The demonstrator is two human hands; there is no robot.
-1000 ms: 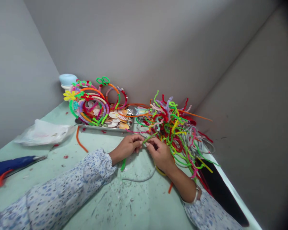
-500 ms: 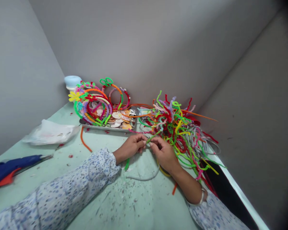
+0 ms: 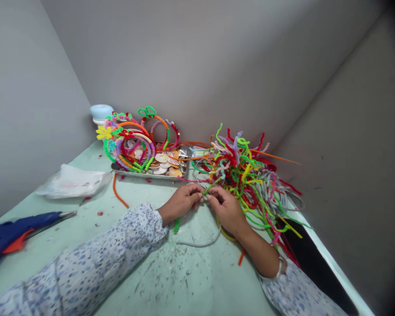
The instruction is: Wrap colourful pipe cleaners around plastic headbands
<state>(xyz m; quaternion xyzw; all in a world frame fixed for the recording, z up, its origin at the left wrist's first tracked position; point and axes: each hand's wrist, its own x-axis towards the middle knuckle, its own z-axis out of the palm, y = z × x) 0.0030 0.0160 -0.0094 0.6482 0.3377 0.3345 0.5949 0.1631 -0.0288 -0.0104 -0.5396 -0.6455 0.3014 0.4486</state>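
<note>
Left grip [image 3: 183, 200], right grip [image 3: 229, 213], pinched fuzzy green stem [image 3: 212, 186].

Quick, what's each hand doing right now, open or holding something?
Left hand: closed, pinching a fuzzy green stem.
Right hand: closed, fingertips pinching the same stem.

A blue-and-orange tool [image 3: 36, 220] with a pointed metal tip [image 3: 69, 214] lay near a crumpled, whitish plastic packet [image 3: 77, 181] on the pale green tabletop [image 3: 191, 285]; a light-blue-topped white container [image 3: 102, 111] stood by the grey wall [image 3: 171, 57].
</note>
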